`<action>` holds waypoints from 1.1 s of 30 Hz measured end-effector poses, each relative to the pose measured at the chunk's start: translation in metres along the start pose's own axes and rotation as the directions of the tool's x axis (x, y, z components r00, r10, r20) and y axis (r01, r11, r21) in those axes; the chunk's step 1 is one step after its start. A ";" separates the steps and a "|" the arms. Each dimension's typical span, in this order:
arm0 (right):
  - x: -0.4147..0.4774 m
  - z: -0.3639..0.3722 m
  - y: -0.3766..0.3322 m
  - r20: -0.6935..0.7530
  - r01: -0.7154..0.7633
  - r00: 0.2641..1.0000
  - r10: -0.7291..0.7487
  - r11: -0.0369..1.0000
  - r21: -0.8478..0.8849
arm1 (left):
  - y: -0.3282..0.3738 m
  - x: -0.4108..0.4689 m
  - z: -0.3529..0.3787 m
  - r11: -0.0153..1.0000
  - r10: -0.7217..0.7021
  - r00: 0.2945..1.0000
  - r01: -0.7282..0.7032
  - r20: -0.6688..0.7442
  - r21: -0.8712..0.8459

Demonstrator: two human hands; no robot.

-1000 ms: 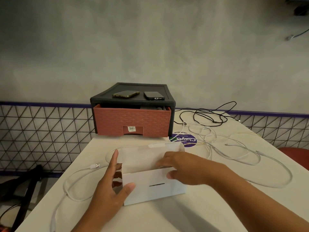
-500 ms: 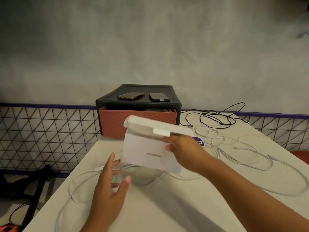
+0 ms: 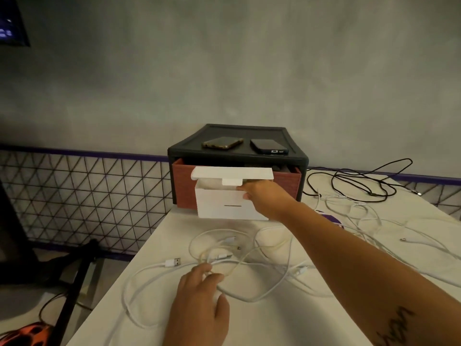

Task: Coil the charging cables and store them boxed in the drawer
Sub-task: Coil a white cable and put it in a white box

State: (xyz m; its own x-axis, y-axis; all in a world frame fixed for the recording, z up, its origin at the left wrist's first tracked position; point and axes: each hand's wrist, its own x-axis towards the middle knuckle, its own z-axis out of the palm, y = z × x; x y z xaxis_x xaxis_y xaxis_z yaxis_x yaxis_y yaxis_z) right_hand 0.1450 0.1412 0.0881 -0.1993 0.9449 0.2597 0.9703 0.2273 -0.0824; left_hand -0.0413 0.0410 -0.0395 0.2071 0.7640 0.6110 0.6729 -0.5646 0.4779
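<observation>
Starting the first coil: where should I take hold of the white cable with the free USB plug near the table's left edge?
Pinch the white plug housing just behind its metal tip, coming down from above. It lies flat on the white table, tip pointing right, clear of the tangled white loops the left hand holds.

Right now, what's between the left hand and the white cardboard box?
Head view: between the left hand and the white cardboard box, only tangled white charging cables on the white table.
</observation>
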 end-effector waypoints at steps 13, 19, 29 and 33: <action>0.012 0.033 0.006 0.064 -0.010 0.998 0.009 1.000 0.019 | -0.012 -0.001 0.012 0.985 0.102 0.995 -0.103 0.016 0.137; 0.004 0.027 0.002 0.043 -0.018 0.999 0.016 0.999 0.039 | -0.010 0.000 0.011 0.982 0.118 0.993 -0.121 0.031 0.146; 0.011 0.030 -0.002 0.070 -0.032 0.997 0.030 0.999 0.020 | -0.011 0.001 0.011 0.980 0.110 0.992 -0.118 0.058 0.162; 0.009 0.027 0.000 0.059 -0.042 0.997 0.043 0.999 -0.027 | -0.011 0.000 0.011 0.981 0.114 0.992 -0.120 0.046 0.154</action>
State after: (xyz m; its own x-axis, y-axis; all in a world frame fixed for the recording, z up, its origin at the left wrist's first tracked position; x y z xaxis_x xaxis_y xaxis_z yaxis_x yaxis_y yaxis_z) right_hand 0.1394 0.1563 0.0645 -0.1646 0.9660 0.1992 0.9812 0.1810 -0.0668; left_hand -0.0408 0.0512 -0.0520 0.3147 0.7084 0.6318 0.7445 -0.5971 0.2986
